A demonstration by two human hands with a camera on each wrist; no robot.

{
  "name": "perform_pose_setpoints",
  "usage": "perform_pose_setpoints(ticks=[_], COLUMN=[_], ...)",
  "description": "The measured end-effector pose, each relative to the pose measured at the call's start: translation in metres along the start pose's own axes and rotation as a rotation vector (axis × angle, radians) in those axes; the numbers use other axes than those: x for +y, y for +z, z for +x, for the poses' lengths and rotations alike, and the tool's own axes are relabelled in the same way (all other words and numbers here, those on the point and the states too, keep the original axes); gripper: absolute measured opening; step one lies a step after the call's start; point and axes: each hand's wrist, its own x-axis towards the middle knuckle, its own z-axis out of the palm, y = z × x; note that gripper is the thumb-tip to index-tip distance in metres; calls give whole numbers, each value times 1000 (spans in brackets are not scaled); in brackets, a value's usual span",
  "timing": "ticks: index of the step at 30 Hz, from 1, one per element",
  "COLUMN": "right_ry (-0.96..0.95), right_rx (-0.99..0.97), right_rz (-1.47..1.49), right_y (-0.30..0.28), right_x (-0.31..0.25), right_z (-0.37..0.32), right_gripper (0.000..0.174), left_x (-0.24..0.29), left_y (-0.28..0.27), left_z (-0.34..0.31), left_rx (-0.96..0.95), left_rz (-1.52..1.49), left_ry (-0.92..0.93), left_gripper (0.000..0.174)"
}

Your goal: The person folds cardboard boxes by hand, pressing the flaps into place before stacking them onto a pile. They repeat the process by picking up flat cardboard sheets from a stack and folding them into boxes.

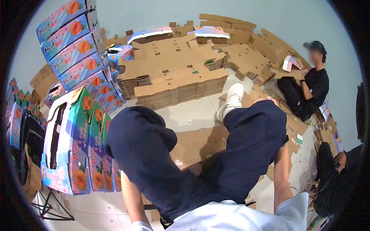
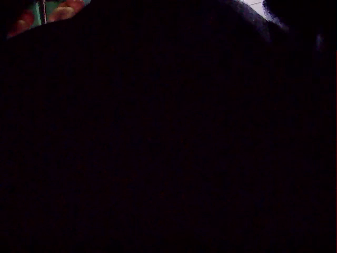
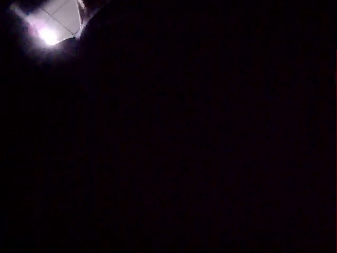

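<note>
Navy trousers (image 1: 146, 158) hide left hand; its grip unclear.

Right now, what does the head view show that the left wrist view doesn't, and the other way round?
Only the head view: blue boxes, a cardboard stack, a white shoe and a seated person. Only the left wrist view: a broad black area, too dark to identify. Both: green boxes with fruit prints and, it seems, pale floor.

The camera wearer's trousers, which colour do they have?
The trousers are dark navy blue, seen best in the head view.
</note>
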Motion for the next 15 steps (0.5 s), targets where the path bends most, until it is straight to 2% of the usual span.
perform_pose_setpoints(ticks=[12, 14, 15], right_ry=[69, 21, 28], right_rx=[238, -90, -90], right_rz=[163, -315, -302], right_y=[-52, -55, -53], right_x=[-5, -15, -22], right_z=[40, 60, 65], right_gripper=[49, 41, 41], left_x=[18, 21, 22], left_y=[18, 17, 16], left_z=[67, 74, 77], left_rx=[-30, -30, -35], left_rz=[151, 186, 204], left_ry=[-49, -58, -67], left_gripper=[20, 20, 20])
